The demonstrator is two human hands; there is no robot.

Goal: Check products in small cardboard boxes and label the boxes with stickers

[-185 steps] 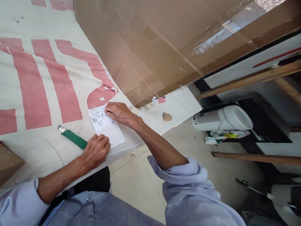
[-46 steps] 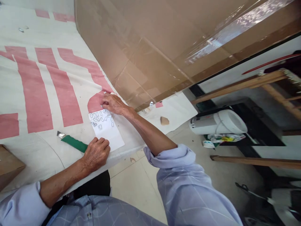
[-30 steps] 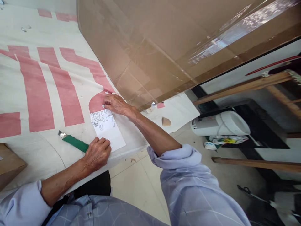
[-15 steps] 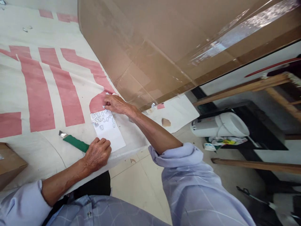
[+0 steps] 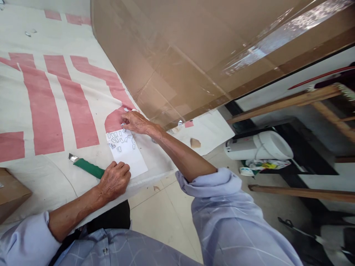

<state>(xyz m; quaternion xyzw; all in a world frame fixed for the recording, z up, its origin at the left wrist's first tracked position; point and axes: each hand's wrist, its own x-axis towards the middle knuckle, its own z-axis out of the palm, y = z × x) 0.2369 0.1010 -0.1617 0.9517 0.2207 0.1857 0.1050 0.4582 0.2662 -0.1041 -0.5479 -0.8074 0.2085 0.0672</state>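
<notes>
My right hand (image 5: 136, 122) reaches to the top of a white paper sheet (image 5: 135, 164). Its fingertips are pinched at a small pale piece (image 5: 124, 126), mostly hidden by the fingers. Several small dark-edged rectangular pieces (image 5: 121, 140) lie scattered over the upper half of the sheet. Another small pale piece (image 5: 126, 109) is just beyond the fingers, on a pink patch. My left hand (image 5: 115, 179) rests closed at the sheet's lower left edge. A green utility knife (image 5: 88, 168) with its blade out runs under or into this hand; its handle end is hidden, so a grip on it is unclear.
A white table cover with pink shapes (image 5: 47, 111) spreads leftward. A big taped cardboard box (image 5: 166, 55) stands beyond my right hand. A smaller box (image 5: 12, 194) sits at left. Off the table's right side are a white bucket (image 5: 249, 146) and wooden bars (image 5: 302, 193).
Both hands stay almost in place, with the right fingers shifting slightly at the small piece. The whole view moves a little to the left.
</notes>
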